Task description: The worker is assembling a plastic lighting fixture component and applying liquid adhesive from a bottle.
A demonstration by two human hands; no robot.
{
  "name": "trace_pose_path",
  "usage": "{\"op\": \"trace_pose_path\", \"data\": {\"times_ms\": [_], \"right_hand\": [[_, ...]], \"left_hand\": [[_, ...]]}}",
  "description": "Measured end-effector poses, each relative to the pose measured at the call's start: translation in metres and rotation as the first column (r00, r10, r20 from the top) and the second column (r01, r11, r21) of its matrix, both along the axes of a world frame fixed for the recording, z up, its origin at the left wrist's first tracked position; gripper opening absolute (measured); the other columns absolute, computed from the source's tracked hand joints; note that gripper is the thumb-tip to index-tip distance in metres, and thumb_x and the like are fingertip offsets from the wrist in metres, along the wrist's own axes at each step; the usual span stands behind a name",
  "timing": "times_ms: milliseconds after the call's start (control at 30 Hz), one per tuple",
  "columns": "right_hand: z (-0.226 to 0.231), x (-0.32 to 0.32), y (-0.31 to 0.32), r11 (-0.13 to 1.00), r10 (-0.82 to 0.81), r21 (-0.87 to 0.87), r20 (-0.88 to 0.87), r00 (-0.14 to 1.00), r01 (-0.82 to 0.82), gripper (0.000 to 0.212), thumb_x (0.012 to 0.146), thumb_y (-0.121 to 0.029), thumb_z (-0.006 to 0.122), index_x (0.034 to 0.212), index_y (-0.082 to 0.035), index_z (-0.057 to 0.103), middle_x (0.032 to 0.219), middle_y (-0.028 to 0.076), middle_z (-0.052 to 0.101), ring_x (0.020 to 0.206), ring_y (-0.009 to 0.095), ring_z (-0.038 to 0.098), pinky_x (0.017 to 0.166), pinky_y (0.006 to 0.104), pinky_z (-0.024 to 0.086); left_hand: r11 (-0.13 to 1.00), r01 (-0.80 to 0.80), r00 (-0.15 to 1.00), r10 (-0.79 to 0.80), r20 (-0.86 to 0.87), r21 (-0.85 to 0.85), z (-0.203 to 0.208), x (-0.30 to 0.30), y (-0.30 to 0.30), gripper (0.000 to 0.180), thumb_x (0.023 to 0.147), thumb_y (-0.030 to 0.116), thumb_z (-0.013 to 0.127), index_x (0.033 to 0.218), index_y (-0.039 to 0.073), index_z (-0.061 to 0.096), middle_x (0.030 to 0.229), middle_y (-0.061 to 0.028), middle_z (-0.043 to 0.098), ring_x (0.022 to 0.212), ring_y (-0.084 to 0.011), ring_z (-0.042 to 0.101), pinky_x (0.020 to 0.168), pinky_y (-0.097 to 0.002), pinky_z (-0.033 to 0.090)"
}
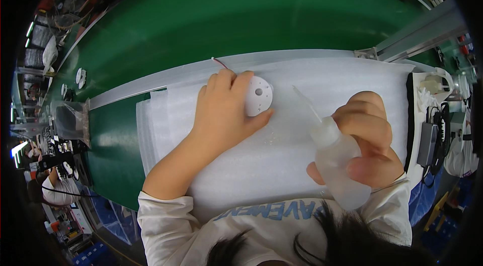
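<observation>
My left hand (225, 102) is closed round a white round disc-shaped part (259, 96) with a hole in its middle and small holes about it. From behind those fingers a short red and white wire (218, 62) sticks out; whether it joins the disc is hidden. My right hand (371, 138) grips a translucent plastic squeeze bottle (338, 158) with a thin spout. The spout's tip points up and left toward the disc, apart from it. Under both hands lies a white foam sheet (241, 175).
A metal rail (282, 55) borders the sheet's far side, with a green belt surface (241, 19) beyond. At right rises a metal post (427, 29), near a black power adapter (427, 145). Other white round parts (80, 78) lie at far left. A person (58, 188) works at lower left.
</observation>
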State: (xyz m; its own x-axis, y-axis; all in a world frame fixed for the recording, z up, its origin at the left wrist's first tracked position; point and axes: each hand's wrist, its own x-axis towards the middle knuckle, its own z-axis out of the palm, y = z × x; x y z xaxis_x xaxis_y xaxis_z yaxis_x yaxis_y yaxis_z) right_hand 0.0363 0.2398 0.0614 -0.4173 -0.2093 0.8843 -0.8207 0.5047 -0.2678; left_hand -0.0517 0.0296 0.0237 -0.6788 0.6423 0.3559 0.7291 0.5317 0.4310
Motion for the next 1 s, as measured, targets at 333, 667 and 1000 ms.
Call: {"op": "trace_pose_path", "data": {"times_ms": [333, 667, 1000], "right_hand": [[-0.024, -0.014, -0.013, 0.995, -0.010, 0.096, -0.268, 0.963, 0.037, 0.043, 0.069, -0.028, 0.066, 0.108, -0.038, 0.052, 0.094, 0.004, 0.057, 0.063, 0.017, 0.049, 0.053, 0.0303, 0.033], [-0.033, -0.007, -0.027, 0.985, -0.079, 0.123, -0.278, 0.957, 0.117, 0.040, 0.071, -0.039, 0.062, 0.109, -0.044, 0.053, 0.092, -0.001, 0.052, 0.068, 0.017, 0.047, 0.067, 0.0358, 0.039], [-0.030, -0.005, -0.032, 0.984, -0.093, 0.126, -0.241, 0.966, 0.126, 0.037, 0.070, -0.036, 0.060, 0.106, -0.043, 0.054, 0.087, -0.006, 0.049, 0.071, 0.014, 0.047, 0.076, 0.0374, 0.042]], "left_hand": [[0.730, 0.005, 0.507, -0.591, 0.627, 0.684, 0.055, 0.027, -0.022, 0.031, 0.086, 0.011, 0.062, 0.115, 0.001, 0.062, 0.112, -0.0126, 0.057, 0.097, -0.0192, 0.050, 0.088, -0.0334, 0.039], [0.613, -0.241, 0.395, -0.646, 0.653, 0.752, 0.061, 0.038, -0.017, 0.014, 0.088, 0.008, 0.060, 0.101, 0.003, 0.063, 0.098, -0.0096, 0.057, 0.091, -0.0167, 0.050, 0.085, -0.0316, 0.039], [0.652, -0.148, 0.494, -0.602, 0.627, 0.743, 0.059, 0.038, -0.021, 0.012, 0.088, 0.009, 0.061, 0.098, 0.004, 0.064, 0.095, -0.0089, 0.059, 0.090, -0.0188, 0.052, 0.083, -0.0332, 0.041]]}}
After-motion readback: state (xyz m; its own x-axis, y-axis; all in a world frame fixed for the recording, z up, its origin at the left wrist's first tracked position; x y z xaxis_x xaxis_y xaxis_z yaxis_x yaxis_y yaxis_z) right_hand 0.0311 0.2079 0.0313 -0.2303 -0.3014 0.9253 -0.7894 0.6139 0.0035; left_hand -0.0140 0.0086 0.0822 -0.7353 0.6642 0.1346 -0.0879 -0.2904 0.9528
